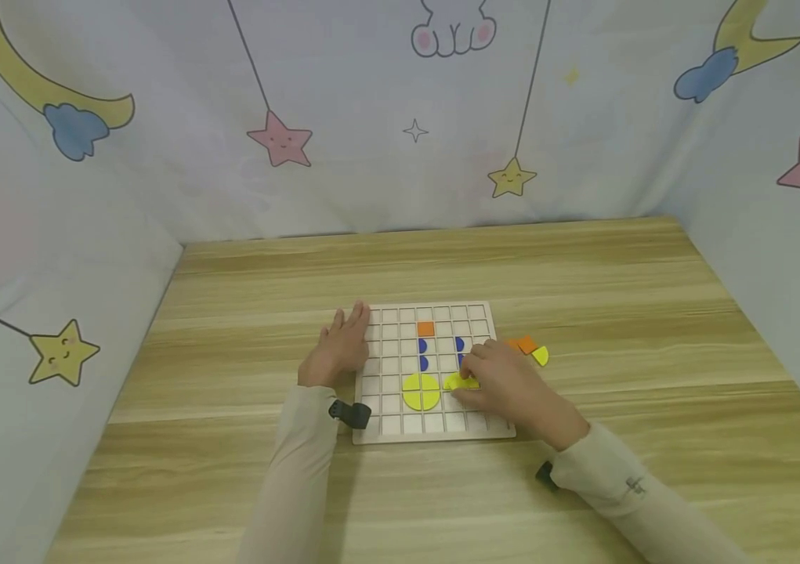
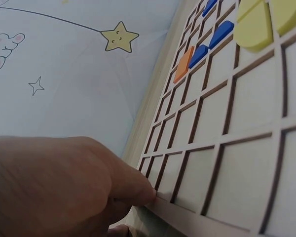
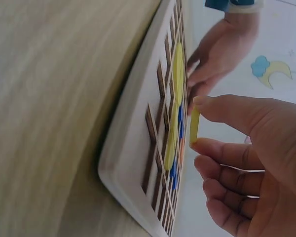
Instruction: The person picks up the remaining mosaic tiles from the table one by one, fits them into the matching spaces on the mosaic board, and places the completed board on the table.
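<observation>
A white grid board (image 1: 392, 424) lies on the wooden table. On it sit an orange square (image 1: 425, 329), blue half-round pieces (image 1: 423, 354) and a yellow circle (image 1: 421, 392). My right hand (image 1: 505, 384) pinches a thin yellow piece (image 3: 194, 126) between thumb and forefinger, just above the board to the right of the yellow circle. My left hand (image 1: 340, 346) rests flat against the board's left edge; its fingertips (image 2: 145, 195) touch the board's rim (image 2: 187, 219).
Loose orange pieces (image 1: 524, 344) and a yellow piece (image 1: 541, 356) lie on the table (image 1: 583, 266) to the right of the board. Patterned fabric walls (image 1: 400, 117) close in the table on three sides.
</observation>
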`<state>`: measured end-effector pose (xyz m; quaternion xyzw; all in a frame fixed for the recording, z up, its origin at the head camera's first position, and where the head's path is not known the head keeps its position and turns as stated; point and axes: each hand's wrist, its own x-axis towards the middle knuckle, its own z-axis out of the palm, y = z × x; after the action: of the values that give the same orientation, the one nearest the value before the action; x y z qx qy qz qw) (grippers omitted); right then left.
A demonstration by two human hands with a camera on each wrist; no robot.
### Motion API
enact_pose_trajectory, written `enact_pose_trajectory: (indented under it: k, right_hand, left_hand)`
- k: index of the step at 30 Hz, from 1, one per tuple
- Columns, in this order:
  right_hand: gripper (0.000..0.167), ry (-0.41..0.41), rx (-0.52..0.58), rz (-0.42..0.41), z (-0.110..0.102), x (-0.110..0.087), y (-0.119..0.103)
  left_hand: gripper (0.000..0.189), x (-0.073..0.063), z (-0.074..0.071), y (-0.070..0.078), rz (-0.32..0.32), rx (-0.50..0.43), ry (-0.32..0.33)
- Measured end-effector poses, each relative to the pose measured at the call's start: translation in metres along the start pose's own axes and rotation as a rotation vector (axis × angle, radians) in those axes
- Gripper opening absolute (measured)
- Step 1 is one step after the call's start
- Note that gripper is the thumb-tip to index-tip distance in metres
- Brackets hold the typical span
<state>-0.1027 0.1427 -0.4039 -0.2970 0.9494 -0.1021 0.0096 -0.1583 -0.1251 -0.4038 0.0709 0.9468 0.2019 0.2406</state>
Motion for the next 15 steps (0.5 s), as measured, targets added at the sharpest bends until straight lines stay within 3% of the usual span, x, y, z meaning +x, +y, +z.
enact_pose_trajectory:
  k: [5, 15]
  right_hand:
    - [0.028, -0.023, -0.012, 0.011, 0.004, 0.0, -0.01]
    - [0.032, 0.023, -0.056, -0.04, 0.011, -0.002, -0.015]
  left_hand:
    - [0.06, 0.001, 0.001, 0.0, 0.0, 0.001, -0.003]
    - [0.06, 0.001, 0.001, -0.001, -0.005, -0.011, -0.001]
